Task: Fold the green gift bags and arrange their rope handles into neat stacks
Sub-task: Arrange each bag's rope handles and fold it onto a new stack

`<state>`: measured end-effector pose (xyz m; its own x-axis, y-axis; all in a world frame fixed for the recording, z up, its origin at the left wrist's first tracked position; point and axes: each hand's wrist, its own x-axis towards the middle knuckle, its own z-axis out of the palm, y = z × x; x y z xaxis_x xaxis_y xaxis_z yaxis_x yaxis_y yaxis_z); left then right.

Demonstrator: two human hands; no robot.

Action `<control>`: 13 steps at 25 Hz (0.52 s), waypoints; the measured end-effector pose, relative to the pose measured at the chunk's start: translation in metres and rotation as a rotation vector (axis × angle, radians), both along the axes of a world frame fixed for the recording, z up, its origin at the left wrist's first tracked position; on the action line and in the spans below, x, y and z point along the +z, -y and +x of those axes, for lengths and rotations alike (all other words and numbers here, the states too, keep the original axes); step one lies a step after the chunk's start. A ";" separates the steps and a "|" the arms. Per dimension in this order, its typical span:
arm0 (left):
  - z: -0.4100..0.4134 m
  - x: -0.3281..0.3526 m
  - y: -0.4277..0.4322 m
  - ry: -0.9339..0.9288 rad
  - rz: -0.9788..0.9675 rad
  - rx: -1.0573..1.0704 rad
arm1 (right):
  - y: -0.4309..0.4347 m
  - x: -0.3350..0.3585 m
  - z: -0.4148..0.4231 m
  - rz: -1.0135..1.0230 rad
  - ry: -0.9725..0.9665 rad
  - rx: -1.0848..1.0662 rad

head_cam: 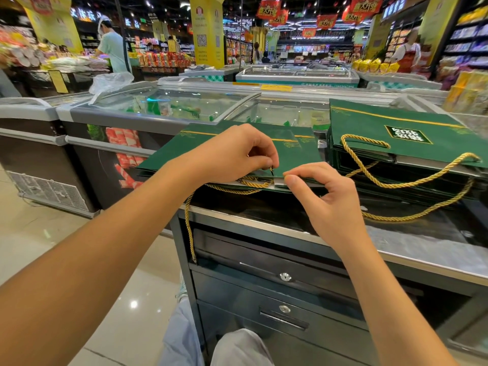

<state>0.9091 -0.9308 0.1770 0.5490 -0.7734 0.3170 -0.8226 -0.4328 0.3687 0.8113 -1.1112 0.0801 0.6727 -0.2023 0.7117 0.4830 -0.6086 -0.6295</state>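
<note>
A flat green gift bag lies on top of a low pile on the metal counter. My left hand pinches the dark tip of its gold rope handle at the bag's near edge. My right hand pinches that same edge of the bag, thumb on top. One end of the rope hangs down the counter's front. To the right stands a taller stack of folded green bags with a gold rope loop draped over its front.
Glass-topped freezer chests stand behind and to the left of the counter. Below the counter are locked drawers. My knees are beneath. People stand in the far aisles among the shelves.
</note>
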 end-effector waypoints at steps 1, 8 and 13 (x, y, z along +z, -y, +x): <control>-0.001 0.000 0.001 0.035 0.009 -0.002 | 0.000 0.000 0.000 0.003 0.000 0.000; -0.010 0.004 0.001 0.048 0.087 -0.035 | -0.002 0.002 -0.003 0.024 0.008 -0.011; -0.013 0.001 -0.011 -0.022 0.062 -0.036 | -0.005 0.004 -0.003 0.103 0.010 -0.021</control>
